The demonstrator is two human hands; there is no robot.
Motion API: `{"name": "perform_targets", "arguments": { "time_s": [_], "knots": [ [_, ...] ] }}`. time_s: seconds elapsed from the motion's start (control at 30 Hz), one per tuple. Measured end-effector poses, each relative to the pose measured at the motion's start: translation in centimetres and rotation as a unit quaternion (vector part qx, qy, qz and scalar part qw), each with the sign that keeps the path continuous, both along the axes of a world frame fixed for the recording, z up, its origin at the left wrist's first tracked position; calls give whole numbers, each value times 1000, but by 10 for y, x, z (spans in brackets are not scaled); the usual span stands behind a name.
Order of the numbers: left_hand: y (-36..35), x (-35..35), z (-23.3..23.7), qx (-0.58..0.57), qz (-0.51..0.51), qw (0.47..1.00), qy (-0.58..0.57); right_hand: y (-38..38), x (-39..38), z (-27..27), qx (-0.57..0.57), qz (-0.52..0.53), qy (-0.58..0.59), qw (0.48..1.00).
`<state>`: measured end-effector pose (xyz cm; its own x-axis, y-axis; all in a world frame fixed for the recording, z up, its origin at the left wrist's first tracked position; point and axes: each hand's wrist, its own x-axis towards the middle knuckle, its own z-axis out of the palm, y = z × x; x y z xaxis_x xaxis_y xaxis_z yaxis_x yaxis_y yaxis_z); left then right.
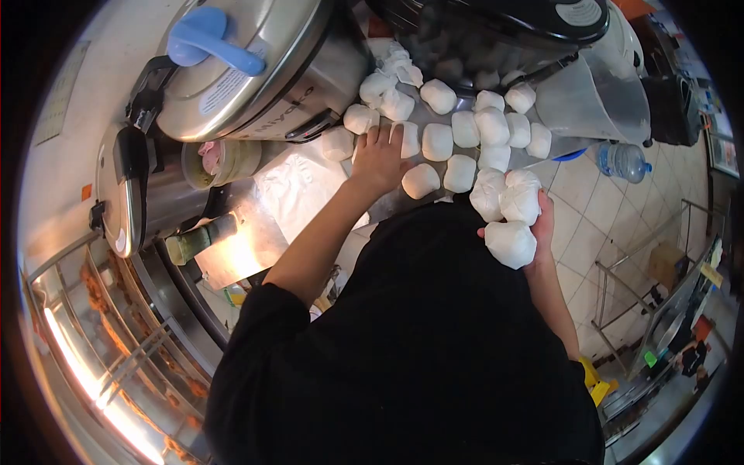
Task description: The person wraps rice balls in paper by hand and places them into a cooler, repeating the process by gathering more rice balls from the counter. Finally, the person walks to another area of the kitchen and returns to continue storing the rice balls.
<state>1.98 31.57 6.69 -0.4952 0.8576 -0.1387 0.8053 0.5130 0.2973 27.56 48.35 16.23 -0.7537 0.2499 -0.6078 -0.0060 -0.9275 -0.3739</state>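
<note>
Many white paper-wrapped bundles, rounded like balls, sit in loose rows on a metal counter (399,203); their contents are hidden. My left hand (380,160) reaches over the left part of the group, its fingers curled down over one bundle that is mostly covered by the hand. Right beside those fingers lies another wrapped bundle (409,141). My right hand (545,225) cradles a stack of three bundles against its palm, off the counter's near right edge: a lower bundle (510,245) and two upper ones, including a right bundle (520,198).
A steel Miyako rice cooker (310,85) with a blue scoop (208,39) on its lid stands at left. Behind the bundles is a dark cooker (496,35). A clear plastic container (597,97) stands at right. Below it, a water bottle (622,163) is near the tiled floor.
</note>
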Motion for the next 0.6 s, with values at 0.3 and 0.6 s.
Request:
{"name": "perform_targets", "arguments": {
  "time_s": [0.3,0.6],
  "knots": [
    [44,-10,-10,-164,-20,985,-49,-3,18,1,16,-92,14,996],
    [38,-36,-21,-179,-110,943,-259,-9,17,0,13,-135,-3,991]
  ]
}}
